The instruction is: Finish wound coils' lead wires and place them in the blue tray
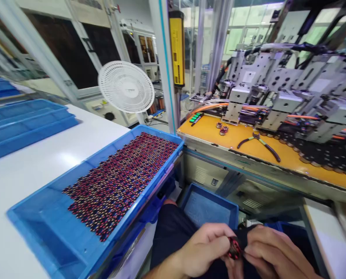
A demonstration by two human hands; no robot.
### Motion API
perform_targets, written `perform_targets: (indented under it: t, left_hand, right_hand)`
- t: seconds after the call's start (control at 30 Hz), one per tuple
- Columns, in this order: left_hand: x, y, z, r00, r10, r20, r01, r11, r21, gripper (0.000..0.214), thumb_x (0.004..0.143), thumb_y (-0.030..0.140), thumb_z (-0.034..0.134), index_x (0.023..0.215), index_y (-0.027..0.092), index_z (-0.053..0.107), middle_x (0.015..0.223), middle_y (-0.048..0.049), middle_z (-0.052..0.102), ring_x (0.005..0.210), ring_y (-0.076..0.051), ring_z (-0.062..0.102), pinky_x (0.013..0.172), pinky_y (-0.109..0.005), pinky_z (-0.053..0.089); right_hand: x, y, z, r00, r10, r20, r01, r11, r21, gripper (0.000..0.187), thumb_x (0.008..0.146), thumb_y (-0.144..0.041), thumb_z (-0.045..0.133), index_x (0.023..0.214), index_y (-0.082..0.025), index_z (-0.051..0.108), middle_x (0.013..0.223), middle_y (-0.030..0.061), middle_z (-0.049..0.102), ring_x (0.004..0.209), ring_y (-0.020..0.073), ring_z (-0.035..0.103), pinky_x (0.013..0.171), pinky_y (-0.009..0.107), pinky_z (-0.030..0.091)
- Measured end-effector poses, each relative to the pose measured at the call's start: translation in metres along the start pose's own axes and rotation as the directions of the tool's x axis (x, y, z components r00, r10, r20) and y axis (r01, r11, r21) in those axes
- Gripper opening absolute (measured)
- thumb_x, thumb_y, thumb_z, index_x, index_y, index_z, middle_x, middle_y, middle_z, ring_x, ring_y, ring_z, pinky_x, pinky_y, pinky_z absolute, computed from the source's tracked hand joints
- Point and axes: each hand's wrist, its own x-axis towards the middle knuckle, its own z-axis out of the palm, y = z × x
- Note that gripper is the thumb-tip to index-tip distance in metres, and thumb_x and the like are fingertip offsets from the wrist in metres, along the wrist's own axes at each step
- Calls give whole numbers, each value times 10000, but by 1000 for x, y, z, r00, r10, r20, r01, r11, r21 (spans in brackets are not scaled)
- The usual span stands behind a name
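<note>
My left hand [205,248] is closed, thumb and fingers gripping a small round stator [234,248] with red windings, above my lap. Just to its right, my right hand [274,250] has its fingers pinched together at the stator's edge. Whatever lies between those fingertips is hidden and slightly blurred. Left of my hands, a long blue tray [36,232] holds tightly packed rows of many similar small red-and-dark parts [123,178].
A white table [103,133] carries the tray and stacked blue trays [24,120]. Another blue tray [210,209] sits low before my knees. Pliers [257,143] and a few stators [223,130] lie on the orange machine bench [207,128]. A white fan [126,87] stands behind.
</note>
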Motion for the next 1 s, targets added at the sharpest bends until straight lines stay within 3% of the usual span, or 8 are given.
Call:
perform_targets:
  t: [0.2,0.3,0.4,0.6,0.7,0.8,0.9,1.0]
  left_hand:
    - [-5,7,12,962,220,-164,-211,975,71,151,895,285,704,981,222,597,744,26,705,607,-106,684,607,-211,531]
    - [-6,7,13,912,332,-242,-308,942,131,165,831,226,765,907,236,619,949,16,695,657,-108,699,613,-219,549]
    - [-6,9,12,887,414,-204,-353,893,279,212,785,196,792,771,195,581,988,-18,680,710,-148,711,639,-258,576]
    - [-1,11,15,747,571,-340,-395,793,463,196,732,176,835,806,219,659,863,-23,718,771,-161,715,705,-250,592]
    - [0,12,11,765,590,-259,-410,756,511,203,723,173,841,886,240,741,912,-41,734,813,-190,748,741,-280,611]
    - [-1,12,1,810,536,-239,-378,788,487,190,727,138,831,858,253,755,1062,-51,744,851,-207,767,781,-325,625]
    - [-3,12,-6,842,487,-234,-355,825,440,199,726,122,831,848,256,748,1084,-48,757,913,-236,773,830,-378,627]
    - [-2,10,-8,844,499,-193,-390,821,417,191,732,127,831,829,263,741,1049,-34,784,1026,-266,753,885,-411,614]
  right_hand:
    - [8,-3,6,989,144,14,-145,979,147,221,1035,-184,430,862,-180,567,718,-1,627,635,83,595,626,182,489]
    - [4,-2,13,956,293,-16,-282,933,222,205,1003,-166,471,820,-176,564,713,-7,607,639,80,579,615,179,466]
    - [-1,-4,18,923,384,-28,-364,893,263,192,976,-156,508,793,-173,565,720,-5,601,650,84,574,610,189,451]
    - [-5,-12,25,848,524,-78,-446,785,429,139,931,-131,562,797,-161,585,734,4,596,663,87,562,608,192,461]
    - [-5,-18,29,751,661,3,-538,609,582,203,928,-198,580,730,-157,569,691,-5,555,626,79,517,575,185,443]
    - [-6,-22,30,628,741,238,-617,288,732,288,922,-343,615,720,-151,544,678,-17,525,570,55,450,518,173,381]
    - [-9,-22,32,525,698,487,-662,-25,749,403,856,-500,692,747,-150,525,641,-32,517,527,41,427,500,169,359]
    - [-12,-19,35,458,650,606,-661,-207,722,499,745,-569,787,755,-152,513,582,-63,485,485,35,424,479,161,368]
